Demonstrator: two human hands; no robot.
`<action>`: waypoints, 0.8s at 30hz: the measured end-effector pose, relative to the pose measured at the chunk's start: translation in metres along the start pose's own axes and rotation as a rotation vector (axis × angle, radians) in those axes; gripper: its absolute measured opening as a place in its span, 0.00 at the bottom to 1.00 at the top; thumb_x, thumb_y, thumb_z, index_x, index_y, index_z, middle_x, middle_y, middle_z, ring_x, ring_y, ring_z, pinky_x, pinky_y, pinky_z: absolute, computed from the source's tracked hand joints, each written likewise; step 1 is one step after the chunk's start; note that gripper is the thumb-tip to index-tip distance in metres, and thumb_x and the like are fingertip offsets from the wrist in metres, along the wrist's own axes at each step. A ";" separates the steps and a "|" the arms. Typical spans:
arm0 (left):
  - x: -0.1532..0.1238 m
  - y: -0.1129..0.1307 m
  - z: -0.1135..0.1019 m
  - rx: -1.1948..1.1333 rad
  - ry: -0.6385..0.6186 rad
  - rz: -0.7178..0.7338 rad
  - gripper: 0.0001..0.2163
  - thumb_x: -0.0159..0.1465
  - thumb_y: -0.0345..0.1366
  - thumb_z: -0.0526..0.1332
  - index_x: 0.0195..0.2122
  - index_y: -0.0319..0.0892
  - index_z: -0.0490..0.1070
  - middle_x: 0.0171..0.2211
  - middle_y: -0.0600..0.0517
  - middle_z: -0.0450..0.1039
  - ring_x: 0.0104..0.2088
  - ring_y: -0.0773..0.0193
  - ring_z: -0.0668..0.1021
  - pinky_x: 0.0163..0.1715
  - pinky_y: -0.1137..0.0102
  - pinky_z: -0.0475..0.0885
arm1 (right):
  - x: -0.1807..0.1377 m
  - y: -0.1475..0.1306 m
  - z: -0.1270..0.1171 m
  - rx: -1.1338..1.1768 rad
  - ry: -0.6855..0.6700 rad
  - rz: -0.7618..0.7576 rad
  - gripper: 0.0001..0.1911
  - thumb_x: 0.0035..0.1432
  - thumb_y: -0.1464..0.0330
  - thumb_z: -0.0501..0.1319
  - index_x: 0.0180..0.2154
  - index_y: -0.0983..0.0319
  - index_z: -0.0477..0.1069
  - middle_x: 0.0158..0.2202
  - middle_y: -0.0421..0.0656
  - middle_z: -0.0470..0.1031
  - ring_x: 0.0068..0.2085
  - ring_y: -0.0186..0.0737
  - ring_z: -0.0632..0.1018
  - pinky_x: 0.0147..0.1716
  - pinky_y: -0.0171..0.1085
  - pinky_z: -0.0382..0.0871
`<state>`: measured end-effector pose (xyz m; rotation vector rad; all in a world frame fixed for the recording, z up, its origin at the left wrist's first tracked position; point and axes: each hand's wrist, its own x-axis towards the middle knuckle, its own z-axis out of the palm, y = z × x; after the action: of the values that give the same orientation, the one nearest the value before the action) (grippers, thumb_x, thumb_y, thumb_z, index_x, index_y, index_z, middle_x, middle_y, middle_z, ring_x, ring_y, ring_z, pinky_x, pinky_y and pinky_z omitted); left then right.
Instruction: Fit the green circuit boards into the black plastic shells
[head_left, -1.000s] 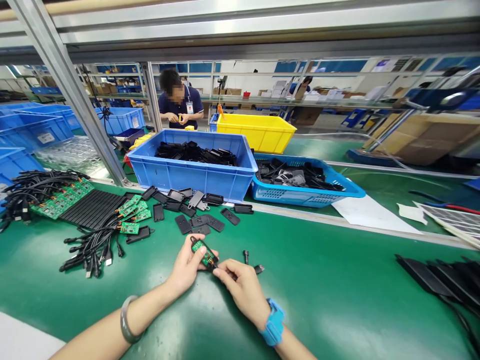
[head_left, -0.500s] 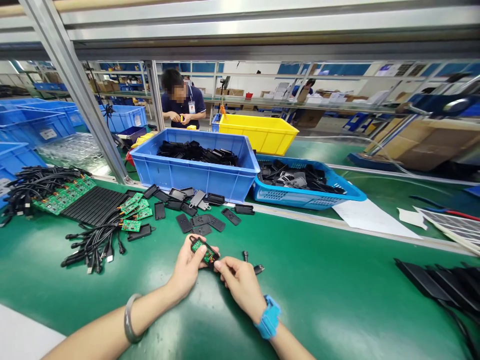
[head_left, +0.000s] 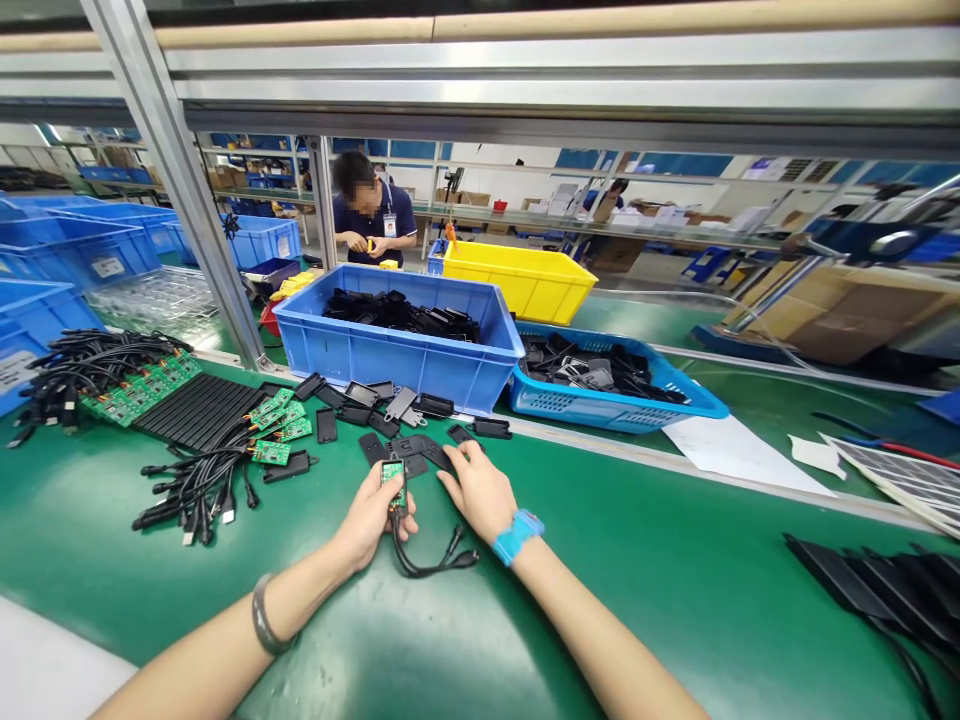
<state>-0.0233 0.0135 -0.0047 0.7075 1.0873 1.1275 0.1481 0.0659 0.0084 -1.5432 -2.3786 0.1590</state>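
My left hand [head_left: 366, 520] is closed around a small black plastic case with a green circuit board [head_left: 392, 484] in it, the thumb resting on the board. Black cables [head_left: 420, 572] hang from the case's lower end, their plugs lying to the right on the table. My right hand [head_left: 481, 494] is over the loose flat black covers [head_left: 409, 447], thumb and fingers apart. Its fingertips are at the right-hand covers; I cannot tell whether they touch one. Behind the covers lie several black case shells [head_left: 360, 394].
A blue bin [head_left: 397, 345] of black parts and a blue basket [head_left: 615, 405] of covers stand behind. Circuit boards with cables [head_left: 270, 425] lie left, beside a row of black cases [head_left: 199, 412]. Black panels [head_left: 877, 590] are at right. A co-worker [head_left: 375, 215] sits opposite.
My right hand has let go of the cable end of the case and moved up and right to the covers. My left hand has turned the case more upright, with the cables now hanging.
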 end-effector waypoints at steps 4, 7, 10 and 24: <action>0.004 0.011 -0.010 -0.155 -0.126 -0.235 0.16 0.62 0.40 0.58 0.47 0.38 0.64 0.21 0.55 0.68 0.13 0.74 0.65 0.11 0.81 0.53 | 0.012 0.012 0.008 -0.057 -0.018 0.006 0.14 0.62 0.68 0.55 0.47 0.62 0.75 0.39 0.50 0.77 0.42 0.48 0.78 0.35 0.38 0.71; 0.002 0.027 -0.018 -0.471 -0.359 -0.559 0.17 0.60 0.35 0.57 0.48 0.30 0.66 0.24 0.52 0.67 0.16 0.77 0.64 0.11 0.84 0.50 | -0.001 0.021 0.006 0.008 0.016 0.054 0.17 0.65 0.66 0.52 0.49 0.62 0.74 0.34 0.49 0.80 0.36 0.45 0.80 0.35 0.39 0.72; -0.003 0.033 -0.020 -0.592 -0.510 -0.617 0.21 0.55 0.32 0.61 0.49 0.26 0.66 0.28 0.49 0.67 0.20 0.75 0.66 0.12 0.84 0.53 | -0.020 0.027 -0.002 0.430 0.116 0.185 0.19 0.63 0.61 0.54 0.49 0.63 0.74 0.30 0.46 0.80 0.29 0.42 0.79 0.30 0.38 0.74; -0.012 0.002 0.004 0.140 -0.446 -0.052 0.20 0.50 0.37 0.72 0.42 0.38 0.70 0.35 0.46 0.75 0.28 0.64 0.79 0.29 0.70 0.72 | -0.051 -0.003 -0.014 1.278 0.051 0.218 0.16 0.53 0.58 0.66 0.37 0.60 0.68 0.28 0.39 0.72 0.27 0.35 0.74 0.25 0.34 0.70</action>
<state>-0.0205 0.0035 0.0025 0.9812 0.8016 0.8022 0.1691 0.0170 0.0125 -1.0473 -1.4042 1.3318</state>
